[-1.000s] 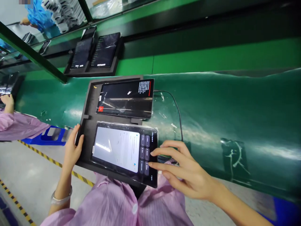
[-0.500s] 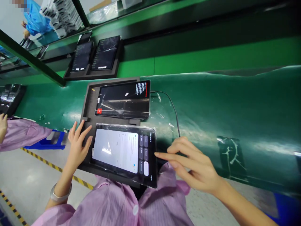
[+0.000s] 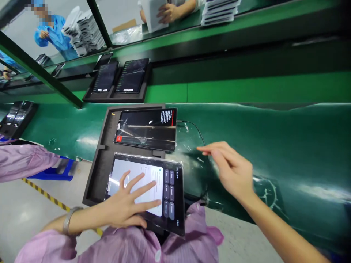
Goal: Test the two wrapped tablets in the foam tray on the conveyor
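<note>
The near tablet, with a bright white panel and dark buttons on its screen, lies at a slant over the near part of a dark foam tray, close to my body. Over its screen my left hand is spread, fingers apart, holding nothing. A second tablet sits in the tray's far part, showing white and red text and a red square. A thin black cable runs from its right edge towards my right hand. The fingers of that hand are drawn together beside the cable; whatever they may pinch is hidden.
Behind, another foam tray holds two dark tablets. A green post slants across the left. Across the line, a co-worker's hand holds a white item beside a white stack. A pink sleeve shows at left.
My left hand has moved from the tray's left side onto the near tablet's screen. My right hand has left that tablet's edge and risen towards the cable, its fingers drawing together. The view has shifted upward.
</note>
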The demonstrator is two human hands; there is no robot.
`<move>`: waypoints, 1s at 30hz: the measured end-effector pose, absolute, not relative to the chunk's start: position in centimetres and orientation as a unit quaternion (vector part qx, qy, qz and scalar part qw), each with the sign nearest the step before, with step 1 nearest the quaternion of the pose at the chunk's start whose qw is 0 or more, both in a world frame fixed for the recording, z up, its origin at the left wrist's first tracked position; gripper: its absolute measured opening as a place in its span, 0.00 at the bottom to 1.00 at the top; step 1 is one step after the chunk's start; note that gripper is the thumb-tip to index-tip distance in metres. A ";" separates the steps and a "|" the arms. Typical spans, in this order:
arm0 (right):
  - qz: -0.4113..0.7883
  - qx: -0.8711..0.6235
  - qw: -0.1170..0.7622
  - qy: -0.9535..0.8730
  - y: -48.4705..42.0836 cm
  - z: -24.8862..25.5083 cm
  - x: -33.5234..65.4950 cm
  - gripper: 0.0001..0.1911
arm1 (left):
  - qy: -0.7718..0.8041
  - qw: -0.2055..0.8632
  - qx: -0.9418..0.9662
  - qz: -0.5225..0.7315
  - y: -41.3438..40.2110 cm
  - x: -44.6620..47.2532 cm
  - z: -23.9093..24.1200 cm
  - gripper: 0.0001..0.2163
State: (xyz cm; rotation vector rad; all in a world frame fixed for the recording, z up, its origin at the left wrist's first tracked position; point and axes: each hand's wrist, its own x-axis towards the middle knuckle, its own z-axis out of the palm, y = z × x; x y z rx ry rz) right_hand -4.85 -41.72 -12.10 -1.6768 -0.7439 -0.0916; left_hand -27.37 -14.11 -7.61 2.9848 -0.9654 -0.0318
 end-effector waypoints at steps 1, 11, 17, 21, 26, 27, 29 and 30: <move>-0.038 -0.726 0.622 -0.291 -41.3 -12.2 -3.4 0.13 | -0.310 0.003 0.951 0.004 -14.1 -25.5 -7.4 0.35; -0.036 -0.691 0.711 -0.126 -40.2 -18.0 8.4 0.17 | -0.302 0.039 0.946 0.109 -13.3 -9.5 -7.6 0.17; -0.007 -0.711 0.691 -0.131 -41.0 -18.0 7.7 0.21 | -0.343 0.060 0.932 0.106 -13.0 -8.8 -8.2 0.19; -0.001 -0.722 0.681 -0.127 -40.7 -17.6 7.1 0.24 | -0.326 0.091 0.932 0.130 -11.8 -8.4 -8.1 0.17; 0.011 -0.729 0.673 -0.122 -40.9 -17.3 6.6 0.23 | -0.255 0.110 0.949 0.150 -10.4 -8.9 -7.4 0.20; 0.014 -0.729 0.673 -0.121 -40.9 -17.3 6.5 0.23 | -0.250 0.105 0.950 0.152 -10.3 -9.1 -7.5 0.20; 0.017 -0.730 0.673 -0.119 -41.0 -17.1 6.4 0.22 | -0.250 0.094 0.951 0.159 -10.3 -9.4 -7.9 0.20; 0.018 -0.730 0.673 -0.118 -41.1 -17.1 6.4 0.22 | -0.252 0.091 0.950 0.162 -10.4 -9.4 -8.2 0.19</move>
